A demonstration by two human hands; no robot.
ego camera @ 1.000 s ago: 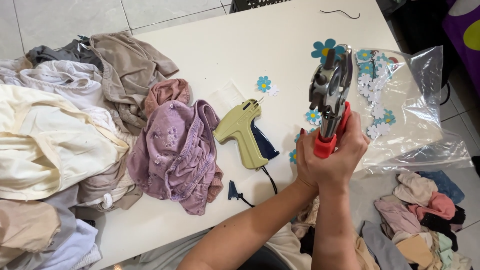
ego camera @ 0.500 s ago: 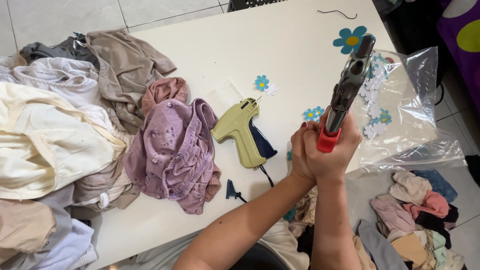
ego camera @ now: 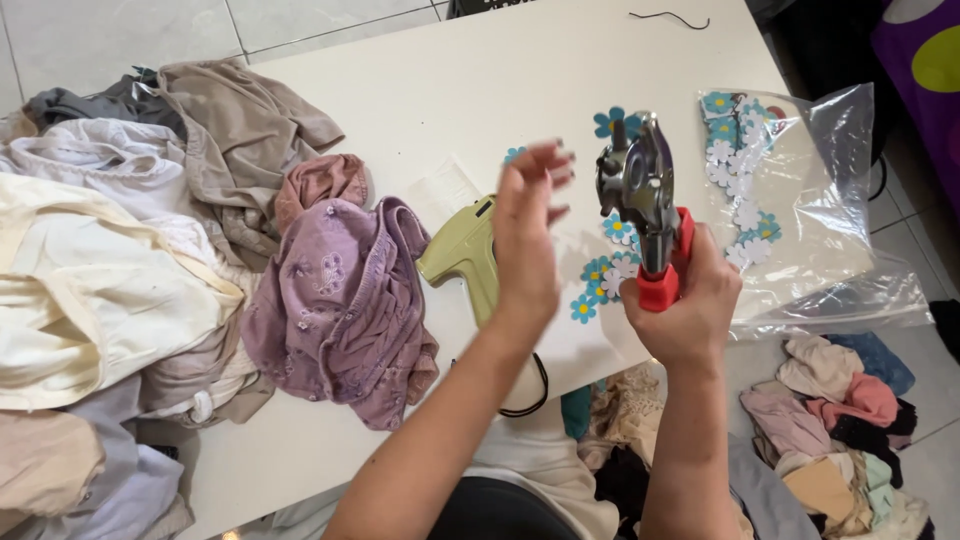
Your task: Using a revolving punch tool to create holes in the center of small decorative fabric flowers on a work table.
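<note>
The right hand (ego camera: 690,305) has its grip closed round the red handles of a punch tool (ego camera: 645,200), held upright above the bench (ego camera: 480,80). The left hand (ego camera: 525,240) hovers beside the tool, fingers spread, holding nothing. Loose paper flowers (ego camera: 600,280) lie under the tool; more flowers sit in the clear bag (ego camera: 800,200) right of it, so much seems left

Red-handled punch pliers (ego camera: 648,215) in right hand (ego camera: 685,310)

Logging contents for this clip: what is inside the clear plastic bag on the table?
The clear plastic bag holds flat paper flowers, blue and white, clustered along its left side. The rest looks empty, though glare and creases hide parts; how many flowers overlap cannot be counted.
</note>
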